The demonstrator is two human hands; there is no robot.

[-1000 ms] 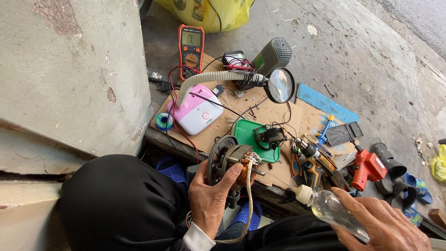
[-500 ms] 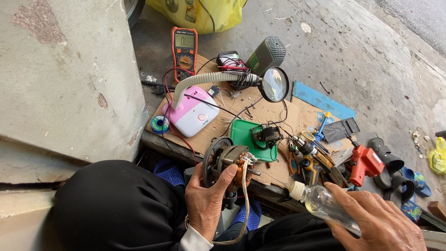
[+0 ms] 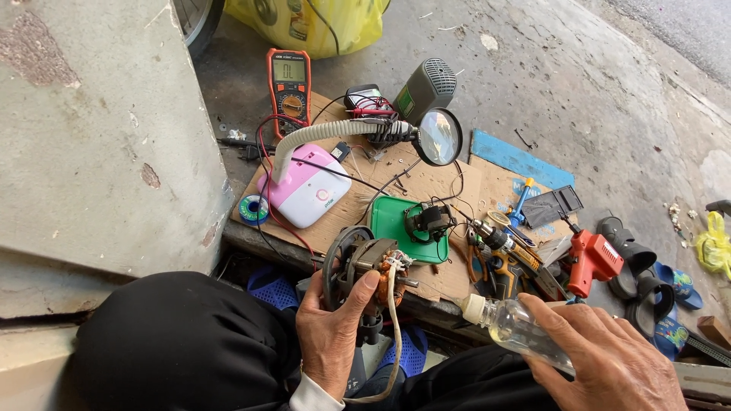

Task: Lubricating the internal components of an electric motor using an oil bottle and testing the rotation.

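Head view: a small electric motor [image 3: 365,266] is gripped at its metal core by the left hand [image 3: 329,335], over the cardboard edge; likely heavy and rigid, its copper windings fragile. A clear plastic bottle [image 3: 514,329], light and probably slippery, is clasped by the right hand [image 3: 601,361].

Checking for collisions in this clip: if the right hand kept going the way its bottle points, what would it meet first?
The right hand holds a clear bottle whose cap points up-left. Carried on, the line would likely first meet the motor in the left hand, near its copper windings; depth is unclear.
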